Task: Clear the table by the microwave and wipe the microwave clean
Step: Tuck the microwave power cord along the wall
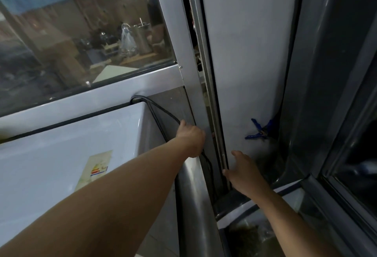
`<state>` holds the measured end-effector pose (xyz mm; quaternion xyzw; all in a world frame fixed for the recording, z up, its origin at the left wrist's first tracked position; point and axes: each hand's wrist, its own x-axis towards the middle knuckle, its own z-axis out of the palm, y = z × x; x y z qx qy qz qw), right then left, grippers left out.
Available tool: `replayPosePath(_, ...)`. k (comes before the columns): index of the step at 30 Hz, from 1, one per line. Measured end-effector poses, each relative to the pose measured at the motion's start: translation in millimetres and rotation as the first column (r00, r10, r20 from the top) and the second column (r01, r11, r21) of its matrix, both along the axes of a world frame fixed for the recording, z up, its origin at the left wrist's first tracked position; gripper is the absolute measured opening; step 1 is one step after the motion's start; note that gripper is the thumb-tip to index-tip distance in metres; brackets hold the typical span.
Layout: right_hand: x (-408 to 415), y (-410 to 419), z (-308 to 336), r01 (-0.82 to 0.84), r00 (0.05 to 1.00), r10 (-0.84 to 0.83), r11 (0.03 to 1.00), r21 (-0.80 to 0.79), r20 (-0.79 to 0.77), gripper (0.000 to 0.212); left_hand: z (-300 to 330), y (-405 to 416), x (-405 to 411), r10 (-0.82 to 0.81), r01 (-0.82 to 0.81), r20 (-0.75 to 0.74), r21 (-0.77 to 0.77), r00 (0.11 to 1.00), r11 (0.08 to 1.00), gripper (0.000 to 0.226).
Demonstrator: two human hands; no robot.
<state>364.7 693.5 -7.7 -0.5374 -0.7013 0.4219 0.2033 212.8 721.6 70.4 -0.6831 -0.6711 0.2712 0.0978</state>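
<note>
A white microwave (61,150) fills the lower left, seen from above, with a yellowed sticker (94,170) on its top. A black power cord (161,118) loops from behind it down its right side. My left hand (190,139) reaches past the microwave's back right corner and grips the cord where it drops into the narrow gap. My right hand (243,172) rests with fingers spread on the edge of a grey panel (244,62) beside that gap. No cloth is in view.
A metal window frame (173,38) rises behind the microwave, with glass showing a kitchen beyond. A blue spring clamp (259,130) sits on the grey panel. A dark grey door frame (326,93) runs down the right side. A glass-topped surface (255,226) lies below.
</note>
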Motion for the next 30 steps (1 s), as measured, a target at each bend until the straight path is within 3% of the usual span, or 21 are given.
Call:
replayPosePath(4,6,-11,19,0.012,1.000,-0.013,1.000,-0.020,-0.008,0.052,29,-15,9,-0.050,0.046,0.088,0.054,0.995,0.997,0.021)
replayPosePath(15,-2,-46,69,-0.002,0.997,-0.006,0.994,0.106,0.076,0.059,116,-72,2,-0.178,0.111,0.228,0.278,0.957,0.954,0.026)
replayPosePath(21,-15,-59,84,0.050,0.999,-0.050,0.992,0.112,-0.002,0.017,146,-101,-17,-0.205,0.072,0.382,0.335,0.901,0.940,0.025)
replayPosePath(30,-5,-81,130,0.138,0.990,-0.124,0.940,0.313,-0.063,0.012,164,-133,-17,-0.282,0.091,0.431,0.412,0.857,0.907,0.028)
